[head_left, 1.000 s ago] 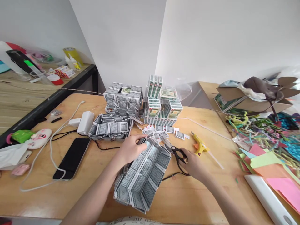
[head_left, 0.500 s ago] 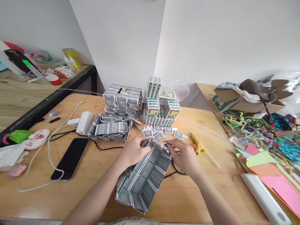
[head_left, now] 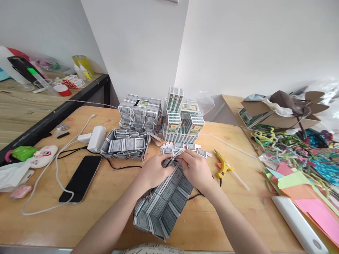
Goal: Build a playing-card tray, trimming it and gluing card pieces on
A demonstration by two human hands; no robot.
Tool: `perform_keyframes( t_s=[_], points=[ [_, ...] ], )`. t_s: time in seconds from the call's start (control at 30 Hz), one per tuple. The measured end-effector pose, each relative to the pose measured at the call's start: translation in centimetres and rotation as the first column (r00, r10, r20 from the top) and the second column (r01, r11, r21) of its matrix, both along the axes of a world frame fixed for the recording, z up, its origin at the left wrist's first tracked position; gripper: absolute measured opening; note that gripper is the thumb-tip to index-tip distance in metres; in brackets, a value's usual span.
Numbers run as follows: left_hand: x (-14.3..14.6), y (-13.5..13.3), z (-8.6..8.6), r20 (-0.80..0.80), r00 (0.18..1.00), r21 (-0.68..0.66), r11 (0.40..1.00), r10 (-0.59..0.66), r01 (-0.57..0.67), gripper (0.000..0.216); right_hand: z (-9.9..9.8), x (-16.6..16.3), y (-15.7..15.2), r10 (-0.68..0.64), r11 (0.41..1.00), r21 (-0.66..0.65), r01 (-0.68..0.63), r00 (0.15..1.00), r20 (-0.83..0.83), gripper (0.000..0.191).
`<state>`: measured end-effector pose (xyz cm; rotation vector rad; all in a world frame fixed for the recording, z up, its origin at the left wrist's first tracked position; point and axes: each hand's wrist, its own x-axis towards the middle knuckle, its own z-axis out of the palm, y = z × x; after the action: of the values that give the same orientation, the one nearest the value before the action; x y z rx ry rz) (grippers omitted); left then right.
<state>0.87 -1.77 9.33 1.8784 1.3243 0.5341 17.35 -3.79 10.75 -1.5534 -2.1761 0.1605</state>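
An open box made of grey patterned playing cards [head_left: 165, 201] lies tilted on the table in front of me. My left hand [head_left: 155, 171] grips its far left edge, thumb on the inside wall. My right hand [head_left: 194, 167] is closed in a pinch at the far end of the box, beside the left fingertips; a card piece seems to be between its fingers, partly hidden. Just beyond the hands lie several cut playing card pieces [head_left: 191, 146]. Farther left stands another card box [head_left: 124, 155] filled with cards.
A yellow glue gun [head_left: 224, 165] lies to the right. Card packs [head_left: 182, 120] and a card-covered block [head_left: 140, 113] stand at the back. On the left are a phone [head_left: 81, 179], a white cable and a white adapter [head_left: 96, 138]. Coloured paper [head_left: 302, 187] lies at right.
My right hand has moved left and inward to the far end of the box, up against the left fingertips. The left hand keeps its grip on the box.
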Motion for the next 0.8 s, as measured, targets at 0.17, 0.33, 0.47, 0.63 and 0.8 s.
perform_keyframes(
  t_s=[0.17,0.33,0.47,0.63,0.8],
  points=[
    [0.5,0.0,0.0,-0.057,0.998,0.047,0.998,0.038,-0.035,0.043,1.7,-0.4,0.4,0.067,0.993,-0.120,-0.018,0.906,0.418,0.020],
    [0.8,-0.2,0.3,-0.048,0.999,0.066,0.998,0.017,-0.014,0.039,3.4,0.0,1.2,0.182,0.956,-0.291,-0.046,0.870,0.458,0.015],
    [0.7,-0.5,0.9,-0.004,1.000,0.056,0.998,-0.019,0.020,0.037,3.9,1.2,2.1,0.194,0.903,-0.421,-0.082,0.954,0.229,0.017],
    [0.6,-0.8,1.3,0.035,0.999,0.050,0.998,-0.035,0.033,0.042,3.2,2.5,3.0,-0.080,0.646,-0.736,-0.205,0.940,-0.332,0.015],
    [0.9,-0.9,1.4,0.026,1.000,0.042,0.999,0.009,-0.010,0.041,2.1,2.6,3.0,-0.390,0.516,-0.793,-0.324,0.735,-0.555,0.014]
  ],
)
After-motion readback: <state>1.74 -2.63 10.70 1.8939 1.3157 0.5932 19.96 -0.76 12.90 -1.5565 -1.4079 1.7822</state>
